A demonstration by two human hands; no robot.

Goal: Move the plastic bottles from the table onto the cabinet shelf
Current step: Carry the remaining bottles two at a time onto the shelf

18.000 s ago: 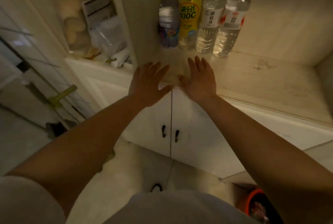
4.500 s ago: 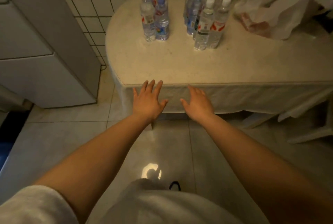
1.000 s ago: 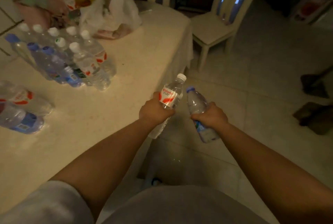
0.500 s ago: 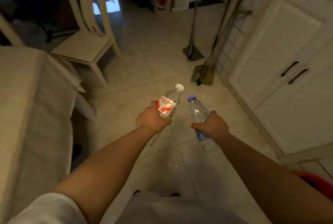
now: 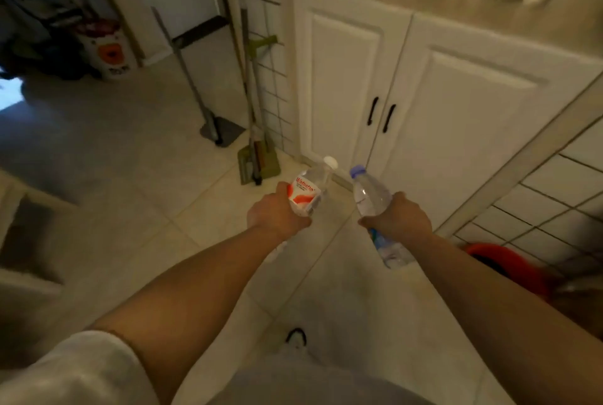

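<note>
Swung round from the table since a second ago, the view now faces the white cabinet [image 5: 424,104], shelf [image 5: 473,3] ahead; left hand [image 5: 275,213] grips the red-label bottle [image 5: 308,191], right hand [image 5: 399,222] grips the blue-cap bottle [image 5: 370,197], both ready for shelving.

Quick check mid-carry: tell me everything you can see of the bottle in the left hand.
The red-label bottle is clear plastic with a white cap and a white label with red print. The left hand grips it around the lower body, hiding its base. It tilts up and to the right, cap toward the cabinet doors, held in the air over the tiled floor. Only the hand touches it.
</note>
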